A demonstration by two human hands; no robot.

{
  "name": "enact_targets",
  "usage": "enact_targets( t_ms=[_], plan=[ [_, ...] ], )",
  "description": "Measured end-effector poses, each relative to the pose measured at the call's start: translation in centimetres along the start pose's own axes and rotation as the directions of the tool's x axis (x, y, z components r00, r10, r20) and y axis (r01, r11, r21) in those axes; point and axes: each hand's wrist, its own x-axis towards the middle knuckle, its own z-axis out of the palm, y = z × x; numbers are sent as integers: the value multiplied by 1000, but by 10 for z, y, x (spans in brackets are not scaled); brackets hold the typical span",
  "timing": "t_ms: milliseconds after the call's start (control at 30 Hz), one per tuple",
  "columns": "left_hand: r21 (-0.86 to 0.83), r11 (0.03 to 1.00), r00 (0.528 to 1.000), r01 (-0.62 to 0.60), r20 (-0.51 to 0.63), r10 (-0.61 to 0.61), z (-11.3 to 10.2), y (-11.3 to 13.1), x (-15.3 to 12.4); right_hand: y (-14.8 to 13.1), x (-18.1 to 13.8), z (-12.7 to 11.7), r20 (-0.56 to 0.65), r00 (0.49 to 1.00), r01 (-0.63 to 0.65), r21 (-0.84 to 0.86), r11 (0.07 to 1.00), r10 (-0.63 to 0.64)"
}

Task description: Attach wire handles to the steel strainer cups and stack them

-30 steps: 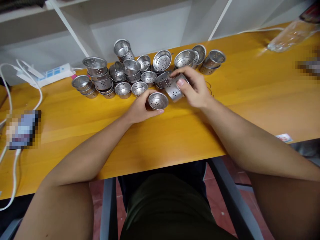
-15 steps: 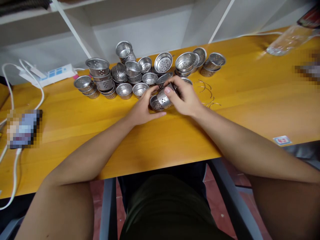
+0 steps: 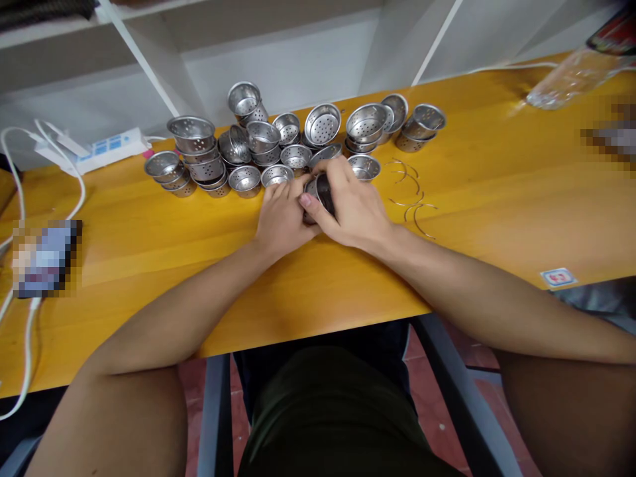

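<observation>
At the middle of the table my right hand [image 3: 355, 202] is closed around a small perforated metal cup [image 3: 318, 197], its thumb across the near side. My left hand [image 3: 285, 215] wraps the left side of the same spot, fingers bent; most of what lies between the hands is hidden, including any cup beneath. Just behind the fingers stand more perforated metal cups [image 3: 297, 158], some nested or stacked. Another open cup [image 3: 364, 168] sits right of my right hand, near several thin curved wires [image 3: 407, 173] on the table.
A tall stack of cups [image 3: 193, 136] stands at the left of the group. A white power strip [image 3: 112, 149] and a phone [image 3: 47, 258] with cables lie farther left. A clear plastic bottle [image 3: 566, 79] lies at the back right. White shelving [image 3: 278, 59] rises behind the table [image 3: 497, 199].
My right hand has lowered and shifted slightly left with the metal cup, which has turned. My left hand has closed in from a spread grip around the lower cup.
</observation>
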Motion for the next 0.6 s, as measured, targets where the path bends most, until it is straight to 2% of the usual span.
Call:
enact_targets(
  t_ms=[100,300,600],
  plan=[
    [45,999,1000,23,16,-24,-4,8,2,2,-1,-5,-3,999,44,-7,999,-44],
    [-53,999,998,9,67,-6,-11,13,6,10,1,-10,-11,989,146,4,989,-146],
    [-58,998,994,18,108,-12,-18,16,10,20,6,-2,-52,975,219,99,971,-215]
  ],
)
